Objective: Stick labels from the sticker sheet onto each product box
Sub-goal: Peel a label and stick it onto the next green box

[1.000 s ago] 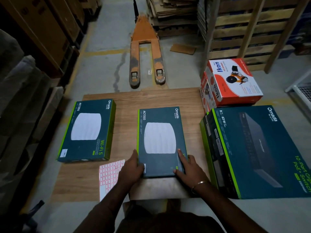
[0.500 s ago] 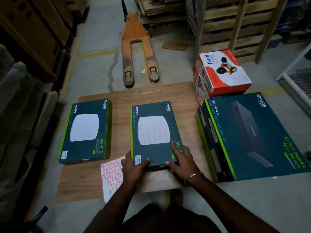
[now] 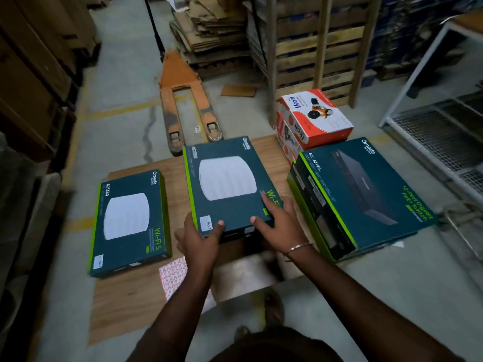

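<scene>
I hold the middle dark teal Wi-Fi box lifted off the wooden board, its far end tilted up. My left hand grips its near left corner, thumb on top beside a small white label. My right hand grips the near right corner, with fingers across the top. A second, similar Wi-Fi box lies flat on the board at the left, also with a white label at its near corner. The red-and-white sticker sheet lies on the board under my left forearm, partly hidden.
A large teal switch box lies to the right, with stacked orange-and-white Ikon boxes behind it. An orange pallet jack stands on the floor ahead. Wooden pallets, flattened cardboard and a white wire rack line the back and right.
Both hands have raised the middle box off the board and carried it away from me, its far end tipping up. The camera view has shifted up and left.
</scene>
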The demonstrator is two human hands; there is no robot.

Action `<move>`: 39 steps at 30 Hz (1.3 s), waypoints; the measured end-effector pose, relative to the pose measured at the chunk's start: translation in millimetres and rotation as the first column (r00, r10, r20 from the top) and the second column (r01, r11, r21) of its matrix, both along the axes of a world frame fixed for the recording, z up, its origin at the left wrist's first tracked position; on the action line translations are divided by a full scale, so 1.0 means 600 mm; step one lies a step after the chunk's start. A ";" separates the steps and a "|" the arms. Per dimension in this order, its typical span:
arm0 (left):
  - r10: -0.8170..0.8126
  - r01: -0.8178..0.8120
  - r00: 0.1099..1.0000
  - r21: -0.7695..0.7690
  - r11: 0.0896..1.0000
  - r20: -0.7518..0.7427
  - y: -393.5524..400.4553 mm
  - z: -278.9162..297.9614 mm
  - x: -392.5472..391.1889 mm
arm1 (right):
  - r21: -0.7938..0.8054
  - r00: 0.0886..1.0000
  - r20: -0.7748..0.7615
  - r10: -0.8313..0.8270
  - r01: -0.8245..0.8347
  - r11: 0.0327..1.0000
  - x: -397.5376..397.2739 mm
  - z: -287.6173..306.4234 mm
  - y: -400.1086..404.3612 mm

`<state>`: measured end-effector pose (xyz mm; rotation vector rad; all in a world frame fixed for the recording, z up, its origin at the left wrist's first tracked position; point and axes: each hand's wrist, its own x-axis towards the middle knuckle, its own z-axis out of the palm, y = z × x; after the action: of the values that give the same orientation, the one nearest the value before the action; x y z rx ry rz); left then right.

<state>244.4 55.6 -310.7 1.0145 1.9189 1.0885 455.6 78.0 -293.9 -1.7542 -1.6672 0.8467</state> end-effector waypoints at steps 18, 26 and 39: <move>-0.373 0.368 0.927 0.269 0.890 -0.032 -0.089 0.188 0.278 | 0.406 0.927 -0.024 -0.374 0.351 0.844 0.268 0.168 -0.119; -0.466 0.475 0.880 0.228 0.850 -0.092 -0.103 0.184 0.443 | 0.334 0.935 -0.067 -0.349 0.350 0.875 0.457 0.141 -0.141; -0.434 0.436 0.899 0.043 0.899 -0.052 -0.105 0.100 0.527 | 0.235 0.985 -0.050 -0.167 0.174 0.956 0.565 0.025 -0.104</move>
<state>560.4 -7.7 -250.4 1.4230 1.5868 0.8647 794.6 15.6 -278.7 -1.6809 -1.5040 0.5659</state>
